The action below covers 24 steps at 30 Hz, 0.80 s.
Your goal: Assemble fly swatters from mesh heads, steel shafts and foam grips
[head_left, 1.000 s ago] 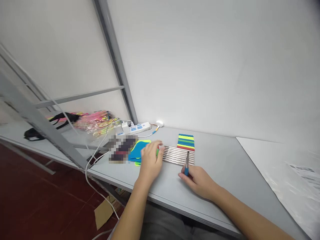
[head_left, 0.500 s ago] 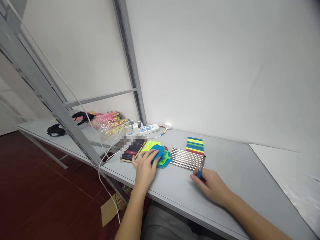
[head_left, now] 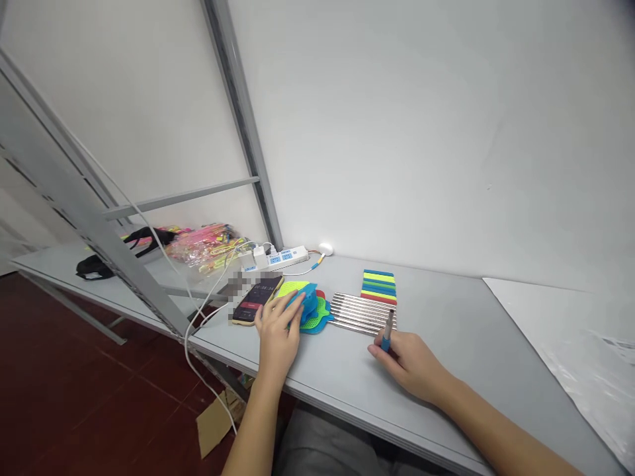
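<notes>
My left hand (head_left: 278, 327) is closed on the edge of a blue fly swatter head (head_left: 309, 299), tilted up off the pile. Under it lie other perforated swatter heads, with a green one (head_left: 316, 317), a yellow one (head_left: 290, 287) and a bit of red showing. Several shiny metal rods (head_left: 362, 313) lie side by side to their right. Behind the rods is a row of coloured handle grips (head_left: 378, 285) in blue, yellow, green and red. In my right hand (head_left: 407, 363), closed near the rods' right end, a short metal rod with a blue grip (head_left: 386, 336) points upward.
A phone (head_left: 255, 301) lies left of the swatter heads. Behind it stand a power strip (head_left: 278, 259) and white cables. A grey shelf post (head_left: 243, 125) rises at the back. White sheeting (head_left: 550, 344) covers the table's right side; bagged colourful items (head_left: 208, 244) lie at left.
The blue swatter head has been tipped up in my left hand. My right hand keeps hold of the blue-gripped rod, nearly in place. The view has shifted slightly.
</notes>
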Tool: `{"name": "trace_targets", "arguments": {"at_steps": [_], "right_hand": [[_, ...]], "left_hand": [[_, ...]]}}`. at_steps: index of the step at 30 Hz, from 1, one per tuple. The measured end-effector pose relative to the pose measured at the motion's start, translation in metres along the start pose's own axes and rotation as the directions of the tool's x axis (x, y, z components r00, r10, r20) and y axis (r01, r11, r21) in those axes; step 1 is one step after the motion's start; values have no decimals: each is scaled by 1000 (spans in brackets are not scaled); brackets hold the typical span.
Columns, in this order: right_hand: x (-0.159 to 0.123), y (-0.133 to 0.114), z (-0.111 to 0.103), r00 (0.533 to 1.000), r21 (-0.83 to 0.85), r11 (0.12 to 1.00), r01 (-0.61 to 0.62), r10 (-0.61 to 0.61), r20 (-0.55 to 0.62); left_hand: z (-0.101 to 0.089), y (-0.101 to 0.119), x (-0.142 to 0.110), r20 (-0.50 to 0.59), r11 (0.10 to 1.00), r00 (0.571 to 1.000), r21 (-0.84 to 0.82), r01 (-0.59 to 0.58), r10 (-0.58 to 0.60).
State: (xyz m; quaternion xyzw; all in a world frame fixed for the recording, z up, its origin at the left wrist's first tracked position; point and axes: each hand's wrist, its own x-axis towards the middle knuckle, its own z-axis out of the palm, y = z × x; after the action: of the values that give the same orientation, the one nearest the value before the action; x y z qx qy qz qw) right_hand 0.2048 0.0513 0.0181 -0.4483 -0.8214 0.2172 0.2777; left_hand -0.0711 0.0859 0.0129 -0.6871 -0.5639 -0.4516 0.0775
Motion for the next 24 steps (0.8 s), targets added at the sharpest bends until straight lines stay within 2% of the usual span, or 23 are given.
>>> {"name": "trace_targets", "arguments": {"at_steps": [2,5,8,12,15,19,21,24], "right_hand": [[0,0,-1,999,-20,1000,11,-12,-38],[1,0,-2,994,-33,999,26,-29,-104],[2,-1,-2,993,32,999,40,-36,-116],[1,-2,-1,989,241,970,-33,65,-129],[2,-3,1,974,473,876,-91,178,-142],[5,-3,1,946,725,673,-147,310,-96],[6,-3,0,942,787,595,-165,331,-52],[7,-4,-2,943,847,504,-167,332,-12]], "left_hand": [[0,4,0,-79,998,997,-51,-25,21],[3,17,0,-121,988,990,-121,-94,79],[10,37,-1,-108,970,983,-177,-166,148],[21,62,-6,-24,929,961,-249,-274,277],[27,74,-12,52,880,912,-291,-376,407],[28,79,-17,87,816,849,-342,-466,521],[26,80,-19,86,818,851,-341,-463,518],[21,82,-20,72,859,898,-333,-390,435]]}}
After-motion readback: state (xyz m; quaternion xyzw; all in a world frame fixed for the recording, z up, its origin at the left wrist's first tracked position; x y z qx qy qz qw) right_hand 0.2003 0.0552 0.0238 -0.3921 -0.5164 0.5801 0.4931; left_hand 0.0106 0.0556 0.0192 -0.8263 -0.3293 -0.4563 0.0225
